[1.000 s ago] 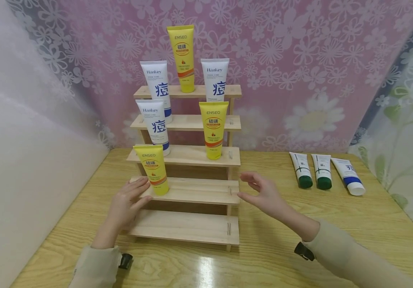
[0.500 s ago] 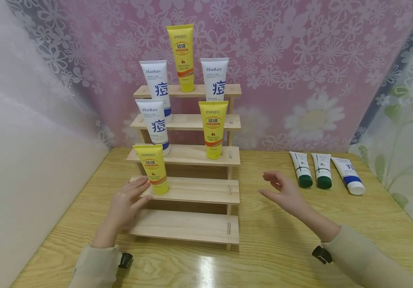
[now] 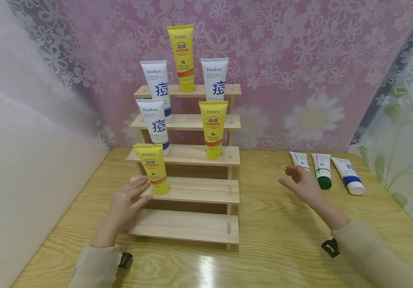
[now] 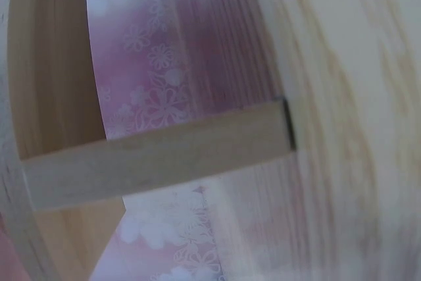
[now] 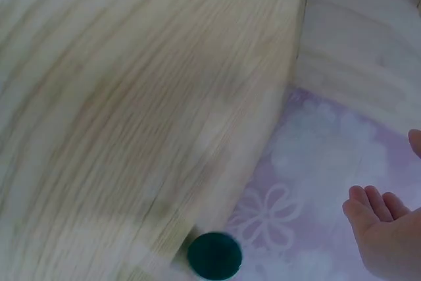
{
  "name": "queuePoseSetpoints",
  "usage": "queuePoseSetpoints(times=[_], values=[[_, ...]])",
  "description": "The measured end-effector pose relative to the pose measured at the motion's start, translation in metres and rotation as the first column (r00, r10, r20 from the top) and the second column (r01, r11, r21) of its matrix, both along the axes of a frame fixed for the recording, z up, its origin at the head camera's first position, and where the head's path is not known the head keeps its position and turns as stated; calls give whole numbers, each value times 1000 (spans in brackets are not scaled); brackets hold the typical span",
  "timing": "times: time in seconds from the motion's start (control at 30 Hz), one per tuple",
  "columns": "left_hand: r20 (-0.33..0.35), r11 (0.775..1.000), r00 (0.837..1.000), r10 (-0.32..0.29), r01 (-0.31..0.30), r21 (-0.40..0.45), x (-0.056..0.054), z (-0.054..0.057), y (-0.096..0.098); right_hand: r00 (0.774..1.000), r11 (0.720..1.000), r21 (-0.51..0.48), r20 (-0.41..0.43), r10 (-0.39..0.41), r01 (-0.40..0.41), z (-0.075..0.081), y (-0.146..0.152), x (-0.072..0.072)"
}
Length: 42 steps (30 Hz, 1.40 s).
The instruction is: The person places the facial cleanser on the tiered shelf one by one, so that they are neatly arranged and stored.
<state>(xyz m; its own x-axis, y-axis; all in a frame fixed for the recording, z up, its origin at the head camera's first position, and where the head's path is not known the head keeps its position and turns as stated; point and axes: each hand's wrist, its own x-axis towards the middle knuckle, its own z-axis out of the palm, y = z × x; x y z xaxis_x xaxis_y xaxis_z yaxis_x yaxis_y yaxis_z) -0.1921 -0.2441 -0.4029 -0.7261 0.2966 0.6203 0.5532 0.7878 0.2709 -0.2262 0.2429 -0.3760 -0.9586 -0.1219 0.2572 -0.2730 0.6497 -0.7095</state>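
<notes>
My left hand (image 3: 126,202) rests on the left end of the second-lowest tier of a wooden stepped rack (image 3: 192,226), fingers extended. A yellow ENSEO squeeze tube (image 3: 151,170) stands on that tier right at its fingertips. My right hand (image 3: 304,187), holding nothing, is beside the tubes lying on the table. It overlaps a white tube (image 3: 299,159) and hides that tube's cap in the head view. The right wrist view shows a green cap (image 5: 215,256) left of the relaxed fingers. Alongside lie another green-capped white tube (image 3: 323,170) and a white tube with a blue band (image 3: 347,176).
Higher tiers carry white Hankey tubes (image 3: 152,124) and yellow tubes (image 3: 213,130), all standing on their caps. The wood-grain table (image 3: 264,248) meets a pink floral backdrop (image 3: 285,80) behind the rack. A white wall (image 3: 37,132) borders the left side.
My right hand has moved right, away from the rack's side and over to the lying tubes. The left hand and the tubes stay where they were.
</notes>
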Motion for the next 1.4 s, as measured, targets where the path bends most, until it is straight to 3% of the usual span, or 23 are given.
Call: queuePoseSetpoints(times=[0.2, 0.37, 0.73, 1.13, 1.4], values=[[-7, 1000, 1000, -5, 5, -4, -1, 0, 0, 996, 996, 50, 42, -74, 72, -1, 20, -10], [-12, 1000, 1000, -7, 7, -7, -1, 0, 0, 992, 993, 24, 50, -113, 112, -3, 33, -19], [-15, 1000, 1000, -4, 4, -16, -1, 0, -2, 977, 981, 55, 96, -191, 187, -20, 59, -47], [1, 1000, 1000, -8, 8, -5, 1, 1, -1, 961, 966, 140, 145, -237, 217, -31, 70, -65], [23, 1000, 1000, -8, 8, 9, 1, 1, -1, 965, 960, 208, 141, -222, 190, -34, 74, -71]])
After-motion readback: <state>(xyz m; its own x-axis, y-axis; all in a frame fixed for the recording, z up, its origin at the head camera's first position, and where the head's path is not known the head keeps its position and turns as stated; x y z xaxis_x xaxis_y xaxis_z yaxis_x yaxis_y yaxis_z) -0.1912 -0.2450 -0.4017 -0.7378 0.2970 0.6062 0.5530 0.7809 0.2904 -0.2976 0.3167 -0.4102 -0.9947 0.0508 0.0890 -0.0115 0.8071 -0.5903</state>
